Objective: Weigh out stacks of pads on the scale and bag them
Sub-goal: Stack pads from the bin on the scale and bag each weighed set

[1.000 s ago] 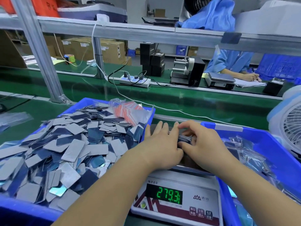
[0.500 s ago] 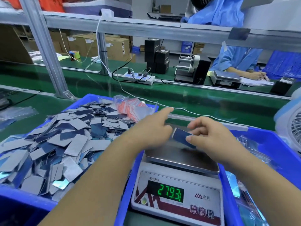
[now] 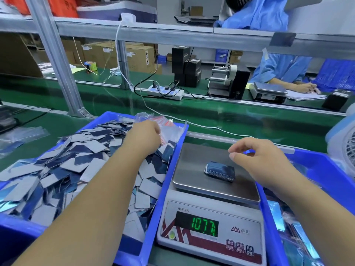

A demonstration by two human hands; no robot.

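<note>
The left hand (image 3: 143, 136) reaches into the left blue bin (image 3: 167, 191) of loose pads (image 3: 63, 169), fingers hidden, so its grip cannot be told. A small pad stack (image 3: 220, 170) lies flat on the scale (image 3: 213, 204), long axis running left-right. The right hand (image 3: 257, 160) hovers above, fingers loosely curled, empty.

We see a scale (image 3: 210, 223) with a brushed metal pan and glossy white plastic body, glossy blue pads (image 3: 220, 171), and plastic bins (image 3: 169, 177).

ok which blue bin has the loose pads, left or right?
The left blue bin: heaped with loose grey and blue pads. The right blue bin holds bagged ones.
</note>
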